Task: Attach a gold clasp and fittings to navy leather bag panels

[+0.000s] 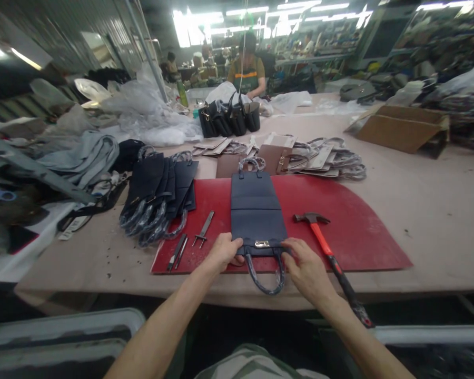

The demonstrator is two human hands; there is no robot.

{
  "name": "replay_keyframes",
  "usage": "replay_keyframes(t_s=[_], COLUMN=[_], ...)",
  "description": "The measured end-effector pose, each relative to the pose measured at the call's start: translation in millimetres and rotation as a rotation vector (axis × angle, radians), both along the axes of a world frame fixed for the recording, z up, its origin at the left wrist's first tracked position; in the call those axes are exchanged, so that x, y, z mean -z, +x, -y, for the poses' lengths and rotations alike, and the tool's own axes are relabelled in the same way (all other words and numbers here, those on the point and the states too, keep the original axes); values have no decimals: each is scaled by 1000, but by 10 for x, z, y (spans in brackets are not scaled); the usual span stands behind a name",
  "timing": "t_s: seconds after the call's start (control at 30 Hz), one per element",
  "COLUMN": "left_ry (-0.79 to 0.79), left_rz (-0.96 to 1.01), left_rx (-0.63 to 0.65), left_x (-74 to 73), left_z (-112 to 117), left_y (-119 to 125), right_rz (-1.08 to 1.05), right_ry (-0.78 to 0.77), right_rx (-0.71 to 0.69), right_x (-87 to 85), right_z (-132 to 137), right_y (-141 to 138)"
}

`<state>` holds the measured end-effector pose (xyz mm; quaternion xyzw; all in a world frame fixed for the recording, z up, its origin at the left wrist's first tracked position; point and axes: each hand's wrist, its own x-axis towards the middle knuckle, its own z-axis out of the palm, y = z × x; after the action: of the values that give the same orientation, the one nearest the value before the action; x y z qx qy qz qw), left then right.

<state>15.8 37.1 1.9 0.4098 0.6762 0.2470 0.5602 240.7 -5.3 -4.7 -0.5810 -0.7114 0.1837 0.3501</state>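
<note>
A dark navy handbag panel (257, 223) lies flat on a red board (339, 231), with a plastic-wrapped handle at each end and a metal clasp (262, 244) near its close edge. My left hand (226, 249) pinches the panel's near left corner between thumb and fingers. At the near right corner, my right hand (301, 261) grips the same edge. A claw hammer (321, 237) with a red and black handle rests right of the panel. Left of it lie a pronged metal tool (204, 230) and two slim punch-like tools (177, 251).
Several navy bag panels (154, 181) are piled at the left. Brown and pale panels (276, 152) lie beyond the board. Black bags (229, 118) stand farther back, before a seated person (248, 71). An open cardboard box (403, 128) sits at the right, clear plastic (150, 110) at back left.
</note>
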Motion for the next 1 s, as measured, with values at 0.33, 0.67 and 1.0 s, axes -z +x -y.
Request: replay_keyframes(t_s=[0.33,0.67,1.0], left_ry=[619,811,986], left_rz=[-903,-1003,-981], left_rx=[400,906,1006], left_x=[-190,-39,-25], left_z=[215,17,54], left_y=[14,215,77], right_rz=[463,635,598], right_ry=[56,154,198], right_rx=[-83,-304,-403], right_x=[139,127,179], right_z=[-288,-321,-406], right_y=[-20,136,198])
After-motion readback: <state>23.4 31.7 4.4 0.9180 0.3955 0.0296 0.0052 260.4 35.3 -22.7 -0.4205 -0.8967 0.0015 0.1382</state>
